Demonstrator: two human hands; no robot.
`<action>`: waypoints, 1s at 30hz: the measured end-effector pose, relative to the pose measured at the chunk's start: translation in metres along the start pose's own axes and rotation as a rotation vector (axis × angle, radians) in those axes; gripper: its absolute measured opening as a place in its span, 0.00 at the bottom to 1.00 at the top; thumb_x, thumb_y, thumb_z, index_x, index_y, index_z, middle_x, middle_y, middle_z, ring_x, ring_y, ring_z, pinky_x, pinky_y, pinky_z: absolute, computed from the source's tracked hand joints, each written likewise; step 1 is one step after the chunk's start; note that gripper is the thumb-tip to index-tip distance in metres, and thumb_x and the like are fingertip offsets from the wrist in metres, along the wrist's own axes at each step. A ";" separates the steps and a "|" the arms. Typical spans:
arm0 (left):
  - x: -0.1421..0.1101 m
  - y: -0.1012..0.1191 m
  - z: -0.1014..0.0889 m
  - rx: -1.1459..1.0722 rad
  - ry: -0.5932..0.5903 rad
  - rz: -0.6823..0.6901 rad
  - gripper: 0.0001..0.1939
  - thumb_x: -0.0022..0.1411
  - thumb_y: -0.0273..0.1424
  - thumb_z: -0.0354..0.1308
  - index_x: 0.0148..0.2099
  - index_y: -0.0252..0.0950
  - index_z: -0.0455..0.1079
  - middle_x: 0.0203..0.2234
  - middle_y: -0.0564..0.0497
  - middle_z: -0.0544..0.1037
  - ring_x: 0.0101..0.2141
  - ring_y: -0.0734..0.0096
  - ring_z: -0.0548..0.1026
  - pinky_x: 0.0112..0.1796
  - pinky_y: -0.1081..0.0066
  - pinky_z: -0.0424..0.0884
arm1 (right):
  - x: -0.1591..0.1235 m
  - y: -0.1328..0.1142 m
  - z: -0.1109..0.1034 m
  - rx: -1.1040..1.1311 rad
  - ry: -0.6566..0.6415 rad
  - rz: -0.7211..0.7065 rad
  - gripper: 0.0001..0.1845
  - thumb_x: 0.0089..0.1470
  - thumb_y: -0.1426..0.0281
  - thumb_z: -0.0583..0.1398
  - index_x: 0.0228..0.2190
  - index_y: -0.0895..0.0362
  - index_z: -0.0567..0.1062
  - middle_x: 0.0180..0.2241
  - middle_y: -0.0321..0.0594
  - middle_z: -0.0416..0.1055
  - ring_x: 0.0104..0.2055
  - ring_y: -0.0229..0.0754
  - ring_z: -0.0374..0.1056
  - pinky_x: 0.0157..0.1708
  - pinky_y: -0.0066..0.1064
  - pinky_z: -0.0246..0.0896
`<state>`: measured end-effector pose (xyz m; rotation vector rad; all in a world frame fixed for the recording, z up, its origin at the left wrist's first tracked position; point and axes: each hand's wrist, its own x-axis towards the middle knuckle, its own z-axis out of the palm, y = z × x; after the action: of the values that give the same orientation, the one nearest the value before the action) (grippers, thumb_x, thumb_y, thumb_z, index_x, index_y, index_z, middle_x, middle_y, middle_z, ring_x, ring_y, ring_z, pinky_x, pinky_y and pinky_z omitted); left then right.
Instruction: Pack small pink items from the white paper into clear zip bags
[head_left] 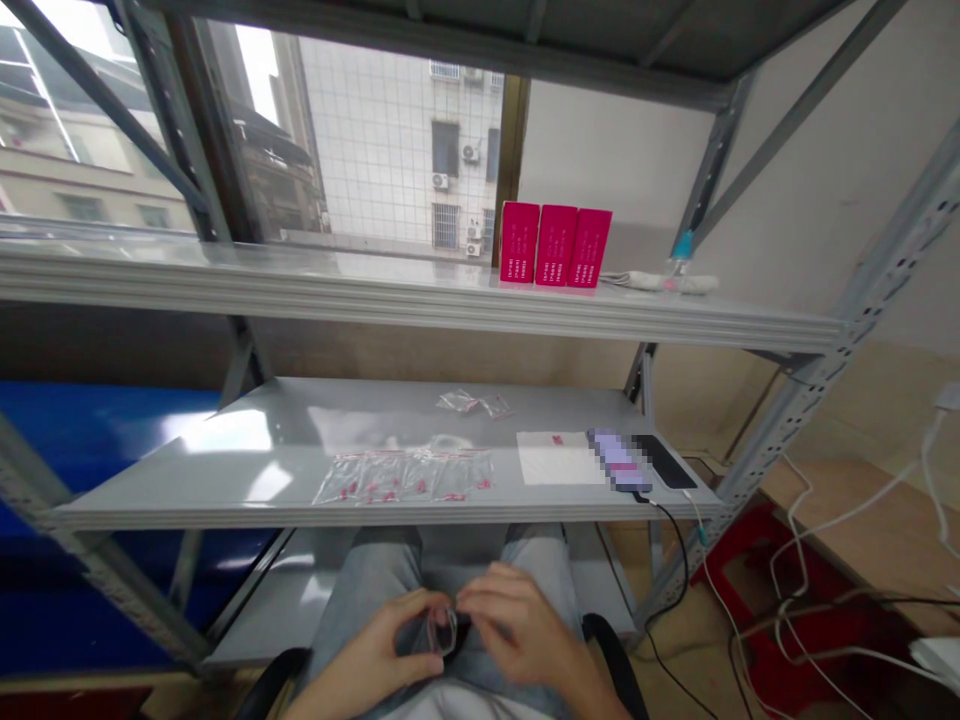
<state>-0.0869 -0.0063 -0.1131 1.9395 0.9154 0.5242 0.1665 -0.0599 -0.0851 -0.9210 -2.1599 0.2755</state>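
- The left hand [382, 648] pinches a small clear plastic bag [442, 635] between thumb and forefinger above the lap, a grip that probably steadies the thin film and keeps it from folding.
- The right hand [517, 622] is half curled, its fingertips beside the bag's upper edge, seemingly to work at the rim; whether they pinch anything I cannot tell.
- Just ahead, near the front edge of the grey shelf [390, 400], clear bags [409, 475] lie flat in an overlapping row, small red pieces [421, 486] near their lower ends; the row likely keeps each one visible and within reach.
- Two more small bags [474, 403] lie farther back, apart from the row.
- A white sheet [551, 465] sits right of the row with a tiny red piece [557, 440] on it, perhaps because white shows small things well.
- The phone [621, 462] overlaps the sheet's right side, a dark flat device [666, 462] beside it; both have cables running off the front edge, which may explain their place at that end.
- The upper shelf [375, 300] carries three upright magenta boxes [556, 246], a blue-capped bottle [681, 255] and a folded cloth [637, 282].
- Behind is a window [390, 130] onto tiled buildings; a red plastic stool [772, 580] stands at right among loose cables.
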 end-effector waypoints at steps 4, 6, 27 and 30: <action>0.016 0.016 -0.003 -0.213 -0.026 0.043 0.33 0.55 0.54 0.64 0.56 0.41 0.73 0.48 0.44 0.79 0.51 0.53 0.74 0.55 0.58 0.66 | 0.015 0.053 -0.064 -0.132 0.422 0.176 0.14 0.64 0.71 0.53 0.43 0.55 0.77 0.36 0.43 0.78 0.40 0.44 0.72 0.44 0.36 0.65; 0.037 0.035 -0.005 -0.291 -0.056 0.103 0.35 0.52 0.56 0.65 0.55 0.40 0.73 0.47 0.44 0.79 0.50 0.53 0.74 0.54 0.57 0.66 | 0.029 0.093 -0.096 -0.284 0.488 0.379 0.16 0.66 0.69 0.51 0.44 0.57 0.77 0.38 0.47 0.78 0.41 0.45 0.72 0.43 0.35 0.65; 0.249 0.125 0.059 -0.733 0.446 0.311 0.25 0.54 0.46 0.67 0.49 0.36 0.74 0.42 0.47 0.79 0.44 0.63 0.74 0.46 0.68 0.66 | 0.066 0.203 -0.139 -0.618 -0.017 0.564 0.13 0.63 0.75 0.55 0.40 0.58 0.80 0.41 0.45 0.77 0.46 0.44 0.68 0.47 0.28 0.55; 0.251 0.122 0.063 -0.654 0.460 0.298 0.24 0.54 0.44 0.68 0.49 0.36 0.74 0.42 0.47 0.79 0.43 0.62 0.74 0.44 0.68 0.66 | 0.067 0.206 -0.139 -0.611 -0.036 0.544 0.12 0.63 0.75 0.56 0.39 0.58 0.80 0.41 0.46 0.76 0.46 0.44 0.68 0.47 0.28 0.55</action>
<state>0.1622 0.1135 -0.0403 1.3696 0.6092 1.3056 0.3446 0.1212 -0.0457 -1.8620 -2.0123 -0.1282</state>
